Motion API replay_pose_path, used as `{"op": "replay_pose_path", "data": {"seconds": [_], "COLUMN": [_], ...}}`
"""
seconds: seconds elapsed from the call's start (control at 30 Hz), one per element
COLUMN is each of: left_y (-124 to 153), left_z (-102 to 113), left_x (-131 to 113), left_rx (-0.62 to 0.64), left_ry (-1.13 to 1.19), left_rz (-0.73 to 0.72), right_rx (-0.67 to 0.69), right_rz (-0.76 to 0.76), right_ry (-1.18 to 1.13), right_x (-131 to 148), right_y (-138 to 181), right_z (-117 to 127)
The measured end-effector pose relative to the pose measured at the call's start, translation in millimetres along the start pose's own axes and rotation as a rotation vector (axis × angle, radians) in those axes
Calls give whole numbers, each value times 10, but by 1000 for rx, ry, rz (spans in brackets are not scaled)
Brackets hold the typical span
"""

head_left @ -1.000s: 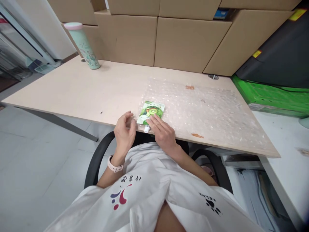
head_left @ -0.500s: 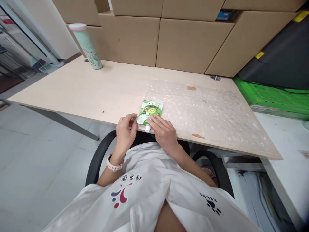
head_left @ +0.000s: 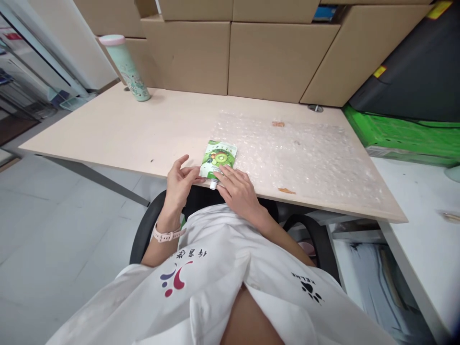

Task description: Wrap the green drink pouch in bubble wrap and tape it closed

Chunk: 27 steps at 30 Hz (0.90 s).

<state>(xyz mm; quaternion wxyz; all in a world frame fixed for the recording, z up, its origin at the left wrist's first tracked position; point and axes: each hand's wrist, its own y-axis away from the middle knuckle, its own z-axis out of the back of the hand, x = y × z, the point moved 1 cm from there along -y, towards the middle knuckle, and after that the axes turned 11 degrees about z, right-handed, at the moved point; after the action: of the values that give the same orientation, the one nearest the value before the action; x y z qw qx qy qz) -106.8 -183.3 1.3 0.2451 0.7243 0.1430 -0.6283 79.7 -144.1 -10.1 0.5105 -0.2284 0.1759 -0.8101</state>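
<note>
A green and white spouted pouch with a kiwi picture lies on bubble wrap at the table's front edge. Its white cap points toward me. My right hand rests flat over the lower right part of the pouch, fingers stretched out. Just left of the pouch is my left hand, its index finger raised and apart from the thumb. The thumb and lower fingertips come close to the pouch's lower left corner; whether they touch the wrap's edge I cannot tell.
Cardboard boxes line the back of the table. A mint bottle with a pink lid stands at the back left. Orange tape pieces stick to the wrap. A green crate is at the right, and chair armrests flank me.
My left hand has opened, its index finger lifting away from the thumb. The right hand stays on the pouch, which keeps its place on the wrap. The view has shifted slightly.
</note>
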Motion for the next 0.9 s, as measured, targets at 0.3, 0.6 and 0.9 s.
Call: {"op": "replay_pose_path", "data": {"seconds": [0.3,0.6,0.9], "left_y": [-100,-311,-109], "left_z": [-48,-210,-140], "left_x": [-121,-308,-343], "left_rx": [-124,61,308], "left_ry": [-300,29,152], "left_rz": [-154,181,284], "right_rx": [-12,-46,-171], "right_rz": [15,-40,-53], "right_ry": [0,-43,-102], "right_x": [-33,-9,-18], "right_y": [-3,-17,1], "right_z": [-46,-5,2]}}
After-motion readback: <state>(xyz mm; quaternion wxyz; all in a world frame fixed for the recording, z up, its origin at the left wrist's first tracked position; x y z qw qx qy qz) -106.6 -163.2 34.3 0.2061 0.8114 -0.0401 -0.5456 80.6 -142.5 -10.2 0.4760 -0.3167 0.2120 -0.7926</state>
